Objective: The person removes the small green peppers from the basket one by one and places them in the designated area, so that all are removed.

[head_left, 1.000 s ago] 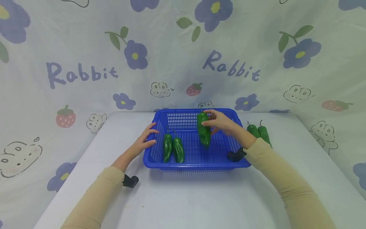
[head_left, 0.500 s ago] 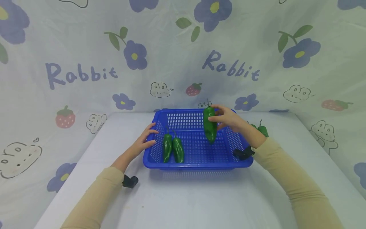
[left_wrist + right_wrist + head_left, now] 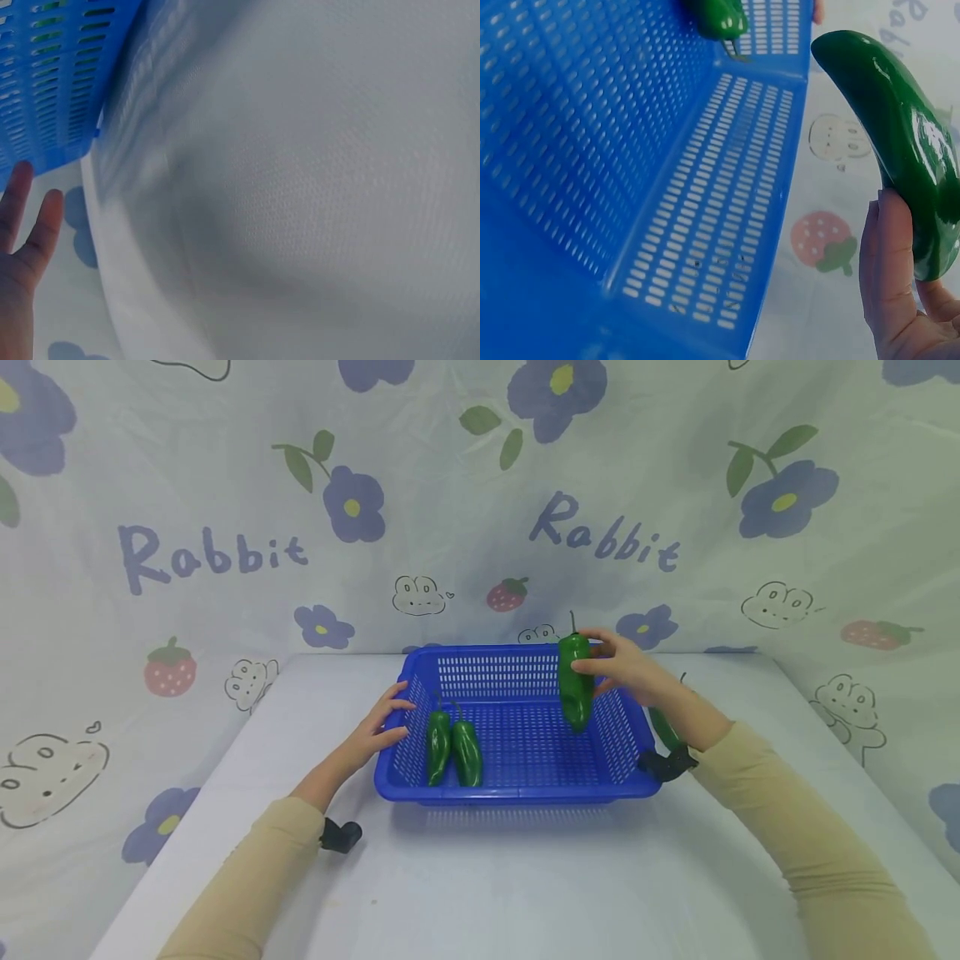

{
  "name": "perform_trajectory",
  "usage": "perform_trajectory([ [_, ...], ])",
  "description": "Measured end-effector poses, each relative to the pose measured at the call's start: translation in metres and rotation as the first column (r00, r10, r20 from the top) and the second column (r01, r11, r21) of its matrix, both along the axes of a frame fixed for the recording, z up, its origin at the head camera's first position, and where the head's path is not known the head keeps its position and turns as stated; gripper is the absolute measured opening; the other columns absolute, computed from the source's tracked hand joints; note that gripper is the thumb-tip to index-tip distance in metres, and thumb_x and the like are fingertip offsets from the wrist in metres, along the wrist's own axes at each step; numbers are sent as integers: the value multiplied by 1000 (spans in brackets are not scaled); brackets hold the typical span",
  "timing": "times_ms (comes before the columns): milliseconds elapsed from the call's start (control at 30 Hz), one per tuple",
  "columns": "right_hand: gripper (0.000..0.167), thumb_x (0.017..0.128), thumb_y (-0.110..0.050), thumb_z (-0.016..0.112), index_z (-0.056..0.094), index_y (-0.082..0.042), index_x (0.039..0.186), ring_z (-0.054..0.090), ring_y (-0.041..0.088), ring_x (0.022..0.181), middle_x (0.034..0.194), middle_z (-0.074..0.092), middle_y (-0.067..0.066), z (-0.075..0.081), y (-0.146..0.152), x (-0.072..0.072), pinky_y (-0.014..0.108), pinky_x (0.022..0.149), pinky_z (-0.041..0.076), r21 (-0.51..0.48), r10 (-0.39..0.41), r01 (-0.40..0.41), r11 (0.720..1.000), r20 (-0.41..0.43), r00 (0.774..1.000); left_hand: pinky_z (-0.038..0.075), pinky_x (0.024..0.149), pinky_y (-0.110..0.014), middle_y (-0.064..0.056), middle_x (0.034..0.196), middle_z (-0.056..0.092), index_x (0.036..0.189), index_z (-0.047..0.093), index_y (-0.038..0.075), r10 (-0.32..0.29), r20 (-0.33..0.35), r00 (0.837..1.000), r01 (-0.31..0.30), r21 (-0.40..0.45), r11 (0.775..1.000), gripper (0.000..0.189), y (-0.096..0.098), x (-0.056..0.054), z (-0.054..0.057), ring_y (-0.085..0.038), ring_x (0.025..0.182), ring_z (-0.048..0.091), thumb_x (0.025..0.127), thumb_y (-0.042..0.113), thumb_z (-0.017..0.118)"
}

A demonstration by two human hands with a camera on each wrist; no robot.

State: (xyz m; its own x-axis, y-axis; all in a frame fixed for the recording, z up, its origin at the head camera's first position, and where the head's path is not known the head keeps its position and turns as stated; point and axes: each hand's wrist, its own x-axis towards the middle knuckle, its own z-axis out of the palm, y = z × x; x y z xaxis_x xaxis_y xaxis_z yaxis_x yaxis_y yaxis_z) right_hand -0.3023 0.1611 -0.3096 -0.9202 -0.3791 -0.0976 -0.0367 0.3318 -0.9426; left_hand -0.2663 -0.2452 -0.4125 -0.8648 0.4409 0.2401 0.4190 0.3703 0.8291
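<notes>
My right hand [image 3: 633,670] pinches a long green pepper [image 3: 575,685] near its upper end. The pepper hangs stem up over the right half of a blue plastic basket [image 3: 517,793]. Seen from the right wrist, the fingers [image 3: 892,262] and thumb are around the glossy pepper [image 3: 900,127]. My left hand [image 3: 367,735] is at the basket's left rim, its fingers spread and fairly straight; the left wrist view shows this hand [image 3: 26,255] beside the slotted wall [image 3: 45,97]. Inside the basket at left, two green peppers [image 3: 438,747] lie side by side.
Right of the basket, a green pepper [image 3: 664,727] lies on the white table [image 3: 517,885], partly hidden by my right forearm; a stem shows above the arm. A patterned cloth [image 3: 420,485] hangs behind. Black wrist cameras [image 3: 341,835] sit on both wrists.
My right hand has moved right and slightly up with the pepper, its forearm now covering more of the peppers on the table. My left hand and the basket have stayed in place.
</notes>
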Motion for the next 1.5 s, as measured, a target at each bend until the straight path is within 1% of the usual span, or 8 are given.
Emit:
perform_trajectory([
  [200, 70, 87, -20, 60, 21, -10, 144, 61, 18, 88, 129, 42, 25, 3, 16, 1, 36, 69, 55, 23, -23, 23, 999, -6, 1000, 23, 94, -71, -18, 152, 5, 122, 43, 0, -1, 0, 1000, 1, -1, 1000, 39, 0, 0, -1, -47, 136, 4, 85, 10, 47],
  [333, 71, 88, -21, 59, 18, -10, 145, 60, 14, 87, 131, 39, 25, 5, 25, 2, 34, 70, 55, 35, -34, 34, 999, 3, 999, 23, 94, -71, -17, 152, 5, 123, 42, 1, 0, 2, 1000, 0, -3, 1000, 39, 0, 0, -1, -46, 136, 4, 85, 11, 47],
  [533, 74, 88, -25, 59, 14, -10, 146, 58, 14, 90, 134, 36, 26, 6, 43, 6, 34, 73, 54, 70, -57, 58, 996, -5, 998, 24, 93, -71, -18, 151, 6, 122, 42, -1, -8, -6, 1000, 8, 7, 1000, 39, -1, -1, -2, -47, 136, 4, 85, 10, 47],
  [733, 75, 90, -27, 57, 12, -10, 146, 55, 20, 98, 139, 31, 28, 5, 62, 9, 31, 74, 54, 112, -88, 90, 990, -19, 996, 25, 93, -70, -19, 151, 5, 121, 42, -3, -24, -6, 1000, 24, 29, 999, 38, 0, 0, 0, -47, 136, 4, 85, 9, 47],
  [833, 74, 90, -27, 56, 11, -10, 147, 55, 14, 96, 140, 29, 29, 5, 71, 10, 29, 72, 54, 119, -99, 101, 988, -25, 995, 23, 94, -71, -20, 151, 5, 121, 42, -3, -28, -6, 1000, 28, 35, 999, 38, 1, 1, 1, -47, 136, 3, 85, 9, 47],
  [967, 74, 91, -26, 55, 10, -9, 147, 57, 1, 83, 141, 27, 30, 3, 82, 12, 26, 70, 53, 110, -108, 111, 988, -25, 994, 25, 93, -70, -21, 150, 5, 121, 42, -3, -26, -12, 1000, 26, 33, 999, 38, 0, 1, 0, -48, 135, 4, 85, 8, 47],
  [1033, 75, 91, -25, 55, 9, -9, 147, 57, -2, 81, 141, 26, 31, 2, 86, 12, 25, 70, 53, 107, -112, 114, 988, -26, 993, 26, 93, -70, -21, 150, 5, 121, 42, -3, -26, -12, 1000, 26, 35, 999, 38, 0, 0, -1, -48, 135, 5, 85, 7, 47],
  [1500, 75, 90, -31, 56, 12, -7, 146, 54, -6, 80, 140, 27, 32, -11, 117, 13, 24, 72, 52, 165, -148, 159, 973, -77, 986, 24, 93, -71, -20, 151, 5, 121, 42, -2, -25, -9, 1000, 25, 32, 999, 38, 0, 0, -1, -47, 136, 4, 85, 8, 47],
])
